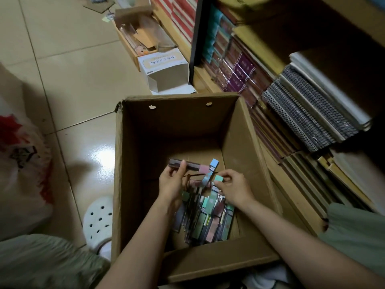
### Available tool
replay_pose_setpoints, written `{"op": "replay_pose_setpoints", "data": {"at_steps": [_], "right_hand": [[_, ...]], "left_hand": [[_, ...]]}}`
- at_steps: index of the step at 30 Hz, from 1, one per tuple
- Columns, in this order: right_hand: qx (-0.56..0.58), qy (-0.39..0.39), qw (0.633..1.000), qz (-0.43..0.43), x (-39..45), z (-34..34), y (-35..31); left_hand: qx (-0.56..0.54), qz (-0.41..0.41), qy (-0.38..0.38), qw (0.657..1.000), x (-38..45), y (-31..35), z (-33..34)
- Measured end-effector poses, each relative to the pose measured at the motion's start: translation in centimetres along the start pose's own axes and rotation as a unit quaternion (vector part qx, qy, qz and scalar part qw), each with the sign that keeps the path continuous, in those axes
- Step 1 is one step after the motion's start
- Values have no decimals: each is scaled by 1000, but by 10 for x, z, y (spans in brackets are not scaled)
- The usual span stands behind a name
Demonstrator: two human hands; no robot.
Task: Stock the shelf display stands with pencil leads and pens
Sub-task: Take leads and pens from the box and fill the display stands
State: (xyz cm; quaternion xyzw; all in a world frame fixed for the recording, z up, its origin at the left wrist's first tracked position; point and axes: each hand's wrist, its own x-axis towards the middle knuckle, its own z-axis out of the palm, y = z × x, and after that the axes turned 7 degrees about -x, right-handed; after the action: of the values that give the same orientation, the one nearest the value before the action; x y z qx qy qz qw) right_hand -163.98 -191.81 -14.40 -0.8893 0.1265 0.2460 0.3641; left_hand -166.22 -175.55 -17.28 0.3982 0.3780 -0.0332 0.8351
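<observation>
- Both hands reach down into an open cardboard box [181,122] that stands on the tiled floor [68,65] beside low shelves of notebooks [308,113].
- The left hand [171,181] is closed on a long flat pack with a pink end [187,164]; thumb on top, fingers curled beneath, the pack lifted clear of the heap and lying roughly level.
- The right hand [233,187] pinches the mint-green end of another pack [219,178] between thumb and forefinger — the other fingers bent loosely; whether this pack is lifted or still resting on the heap cannot be told.
- The pencil-lead packs [208,217] lie heaped in the box's near right corner; one blue-ended pack [213,164] juts up between the hands.
- A white perforated clog [98,222] sits on the floor just left of the box.
</observation>
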Motion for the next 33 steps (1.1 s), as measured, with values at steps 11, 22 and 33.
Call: {"op": "replay_pose_setpoints", "data": {"at_steps": [11,22,33], "right_hand": [[269,-67,958,72,-3,-10,-27],[134,-48,989,-30,9,-26,-34],[164,-25,985,-55,31,-14,-60]], "left_hand": [[166,117,-155,967,-12,8,5],[106,46,-124,986,-5,6,-2],[49,-67,-154,985,2,3,-6]]}}
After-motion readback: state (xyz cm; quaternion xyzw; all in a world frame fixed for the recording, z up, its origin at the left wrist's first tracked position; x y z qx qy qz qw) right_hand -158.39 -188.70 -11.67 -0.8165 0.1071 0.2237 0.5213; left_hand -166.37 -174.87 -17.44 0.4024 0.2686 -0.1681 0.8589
